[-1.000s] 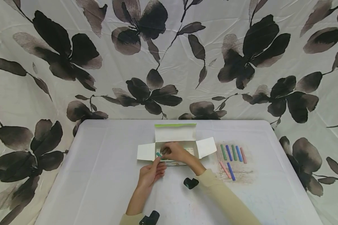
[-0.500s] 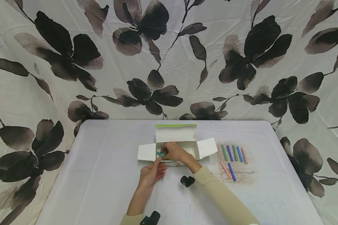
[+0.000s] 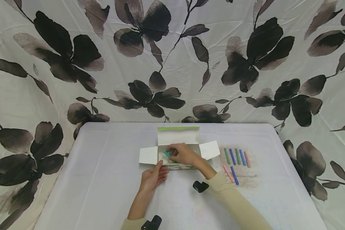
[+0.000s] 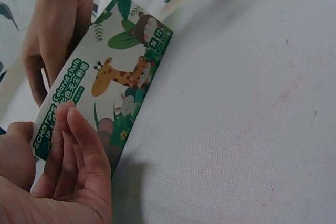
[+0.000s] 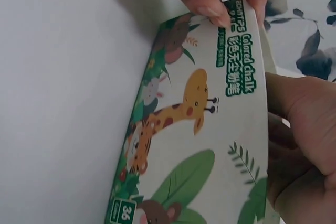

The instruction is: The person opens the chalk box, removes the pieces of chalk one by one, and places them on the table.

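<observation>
A white coloured chalk box (image 3: 178, 135) lies with its lid and side flaps folded out. Its front, printed with a giraffe and green leaves, faces both wrist cameras. My left hand (image 3: 152, 180) holds the box's front left corner, thumb at the rim and fingers along the printed front (image 4: 126, 51). Reaching into the box, my right hand (image 3: 185, 155) pinches a teal chalk stick (image 3: 167, 154) above the left part of the interior. In the right wrist view the box wall (image 5: 173, 145) hides the right fingertips (image 5: 286, 85) partly, and the chalk fully.
Right of the box lie several chalk sticks: a row of green, blue and pink ones (image 3: 237, 156), with a pink stick (image 3: 228, 173) and a blue stick (image 3: 234, 175) in front. Brownish chalk dust marks the white table (image 3: 109, 179). A floral cloth (image 3: 204, 73) hangs behind.
My right hand has shifted slightly right and back inside the box, carrying the teal chalk stick away from the front left corner. The left hand keeps its hold on the box.
</observation>
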Demonstrator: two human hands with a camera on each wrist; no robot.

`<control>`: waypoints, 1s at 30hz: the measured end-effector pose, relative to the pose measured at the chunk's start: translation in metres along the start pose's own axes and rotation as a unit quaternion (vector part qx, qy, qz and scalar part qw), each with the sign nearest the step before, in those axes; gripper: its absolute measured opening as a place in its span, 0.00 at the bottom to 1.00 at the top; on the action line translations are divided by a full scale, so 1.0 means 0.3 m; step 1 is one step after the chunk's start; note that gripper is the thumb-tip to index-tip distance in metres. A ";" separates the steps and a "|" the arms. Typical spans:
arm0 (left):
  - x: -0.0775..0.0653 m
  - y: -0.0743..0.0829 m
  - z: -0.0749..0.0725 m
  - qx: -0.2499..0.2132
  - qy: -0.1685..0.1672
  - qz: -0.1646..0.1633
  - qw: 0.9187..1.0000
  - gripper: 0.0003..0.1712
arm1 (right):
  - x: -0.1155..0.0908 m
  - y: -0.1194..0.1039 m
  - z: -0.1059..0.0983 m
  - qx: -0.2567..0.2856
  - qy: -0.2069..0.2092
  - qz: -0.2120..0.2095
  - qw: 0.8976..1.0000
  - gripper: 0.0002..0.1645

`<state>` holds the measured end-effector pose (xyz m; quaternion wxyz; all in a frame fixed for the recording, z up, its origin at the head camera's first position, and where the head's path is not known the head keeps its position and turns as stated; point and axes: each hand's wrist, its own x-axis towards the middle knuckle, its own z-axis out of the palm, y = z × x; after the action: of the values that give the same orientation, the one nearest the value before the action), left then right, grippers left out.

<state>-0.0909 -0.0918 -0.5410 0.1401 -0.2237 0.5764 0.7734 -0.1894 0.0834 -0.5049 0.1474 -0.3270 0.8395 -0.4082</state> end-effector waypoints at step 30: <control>-0.005 0.005 0.002 0.003 -0.001 -0.001 1.000 0.33 | -0.192 0.001 -0.192 0.058 0.103 0.047 0.992 0.18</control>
<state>-0.0905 -0.0917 -0.5387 0.1417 -0.2229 0.5785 0.7717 -0.1763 0.1560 -0.4704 0.0976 -0.2346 0.8395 -0.4803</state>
